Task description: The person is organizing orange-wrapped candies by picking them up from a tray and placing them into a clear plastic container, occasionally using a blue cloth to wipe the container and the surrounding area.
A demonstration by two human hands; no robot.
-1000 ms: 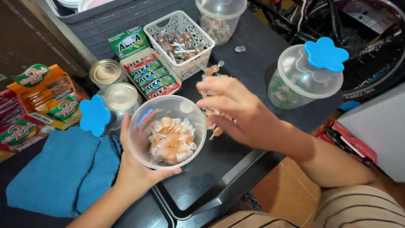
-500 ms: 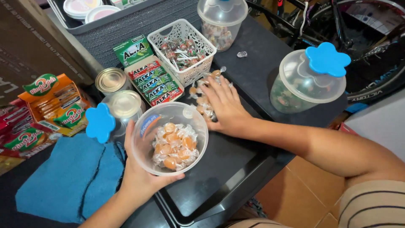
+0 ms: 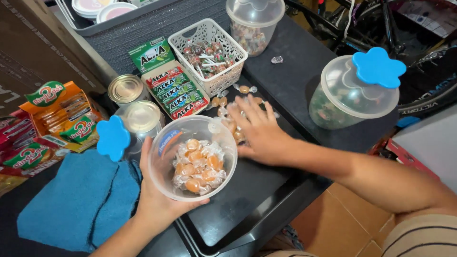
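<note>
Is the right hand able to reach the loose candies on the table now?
Probably yes: the right hand already lies flat over the loose candies, with nothing between them.

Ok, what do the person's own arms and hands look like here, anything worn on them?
Both hands, left hand and right hand, are bare: no gloves, rings, watch or bracelets visible. Forearms are uncovered, no sleeves showing. Striped beige clothing appears only at the lower right corner.

Left hand (image 3: 154, 202) cups clear tub (image 3: 193, 162) of wrapped orange candies from below. Right hand (image 3: 259, 133) lies flat on loose candies (image 3: 238, 97) on the black table (image 3: 295, 71), at 2 o'clock from tub; white basket (image 3: 209, 54) at 12
</note>
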